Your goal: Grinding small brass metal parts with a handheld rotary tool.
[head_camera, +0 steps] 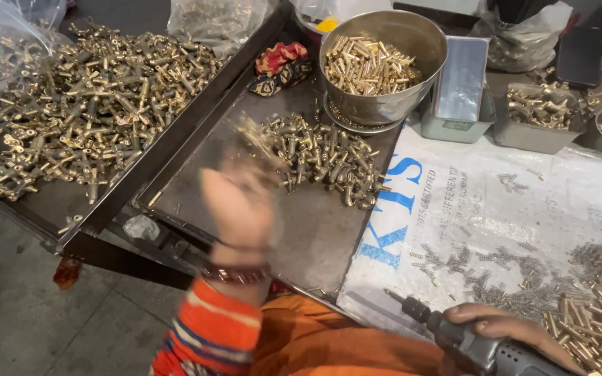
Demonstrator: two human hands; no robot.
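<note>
Hundreds of brass T-shaped fittings (pixel 92 104) lie heaped on the dark tray (pixel 175 129) at my far left, well apart from where I am working. Just to the right of it sits a second metal tray (pixel 315 237), with a smaller pile of the same fittings (pixel 322 160) at its far end.

My left hand (pixel 238 202) is over that second tray, blurred with motion. Some brass pieces smear through the air near my fingertips, so I judge I am tossing or dropping a fitting toward the small pile, but whether my fingers are spread or curled I cannot tell through the blur.

Beyond the pile stands a steel bowl (pixel 384 104) full of short brass tubes (pixel 367 66), with a folded red cloth (pixel 281 64) just beside it.

Further right, a white woven sack (pixel 524 188) is spread flat, with small grey springs (pixel 482 271) scattered on it. My right hand (pixel 503 327) grasps a grey power driver (pixel 468 341), fingers wrapped over its body, bit pointing left. Loose brass tubes (pixel 593 327) lie just beside that hand.

As I judge it, I am between pieces: one fitting is leaving my left hand. The next move calls for a fresh fitting held steady in front of the driver's bit.
</note>
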